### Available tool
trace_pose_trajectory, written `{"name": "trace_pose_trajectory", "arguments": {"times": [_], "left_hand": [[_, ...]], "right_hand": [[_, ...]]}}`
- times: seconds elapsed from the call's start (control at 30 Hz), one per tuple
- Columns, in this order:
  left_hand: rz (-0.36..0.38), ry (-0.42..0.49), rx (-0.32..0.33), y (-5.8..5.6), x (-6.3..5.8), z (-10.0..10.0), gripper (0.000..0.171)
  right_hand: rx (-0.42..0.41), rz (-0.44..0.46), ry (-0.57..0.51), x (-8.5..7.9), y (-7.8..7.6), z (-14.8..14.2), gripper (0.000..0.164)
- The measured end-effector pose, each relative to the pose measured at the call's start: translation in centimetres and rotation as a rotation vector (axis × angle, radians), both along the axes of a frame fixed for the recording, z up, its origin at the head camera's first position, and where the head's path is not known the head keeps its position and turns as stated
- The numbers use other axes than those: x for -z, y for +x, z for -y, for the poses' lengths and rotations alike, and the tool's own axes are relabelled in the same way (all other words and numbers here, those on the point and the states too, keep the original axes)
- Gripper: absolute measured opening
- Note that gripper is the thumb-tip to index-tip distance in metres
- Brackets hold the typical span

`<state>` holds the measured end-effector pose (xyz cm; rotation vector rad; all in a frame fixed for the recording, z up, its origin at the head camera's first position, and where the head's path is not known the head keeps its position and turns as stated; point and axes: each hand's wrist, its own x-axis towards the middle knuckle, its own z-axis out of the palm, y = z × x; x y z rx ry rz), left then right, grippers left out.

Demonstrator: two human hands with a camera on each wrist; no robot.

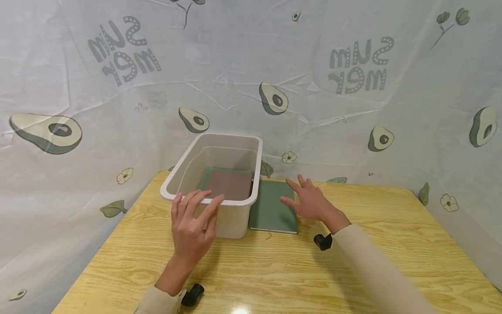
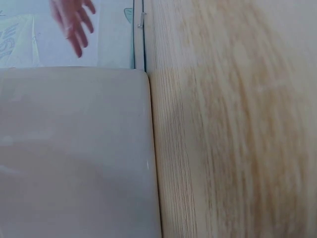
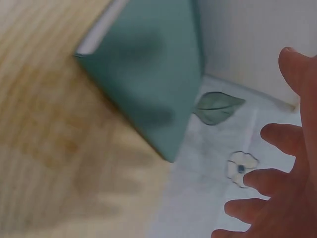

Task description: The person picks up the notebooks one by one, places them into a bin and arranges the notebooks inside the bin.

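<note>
A pale grey plastic bin (image 1: 231,220) with a white rim stands on the table. My left hand (image 1: 194,231) is at its near rim with fingers loosely spread; whether the fingertips touch the rim I cannot tell. Flat inside the bin lies a brownish sheet-like thing (image 1: 230,184) with a green border. Against the bin's right side is a green hardcover book (image 1: 273,207) with a thin ribbon (image 1: 269,234) trailing from its near edge. Over the book's right edge hovers my right hand (image 1: 311,200), fingers apart and holding nothing. The right wrist view shows the book (image 3: 143,74) apart from the fingers.
The wooden table (image 1: 243,270) extends to both sides and toward me. Behind it hangs a pale curtain (image 1: 235,52) printed with avocados, flowers and lettering. A small black device (image 1: 323,242) is at the right wrist and another black device (image 1: 193,295) at the left.
</note>
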<state>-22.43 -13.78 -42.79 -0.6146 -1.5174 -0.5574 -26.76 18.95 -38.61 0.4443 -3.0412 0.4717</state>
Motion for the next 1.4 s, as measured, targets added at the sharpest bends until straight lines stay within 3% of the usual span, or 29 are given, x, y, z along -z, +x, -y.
{"name": "trace_pose_trajectory", "arguments": {"times": [0.33, 0.6, 1.13, 1.4], "left_hand": [[0.02, -0.009, -0.013, 0.2, -0.1, 0.1, 0.024], [0.023, -0.005, -0.02, 0.3, 0.0, 0.1, 0.024], [0.044, -0.01, -0.018, 0.4, -0.1, 0.2, 0.024], [0.042, -0.009, -0.014, 0.3, -0.2, 0.1, 0.024]], "right_hand": [[-0.024, 0.18, -0.011, 3.0, 0.2, -0.1, 0.08], [0.001, 0.3, -0.008, 4.0, 0.5, 0.3, 0.083], [0.019, 0.282, 0.017, 4.7, 0.8, 0.9, 0.08], [0.04, 0.29, -0.111, 5.1, 0.6, 0.8, 0.084]]}}
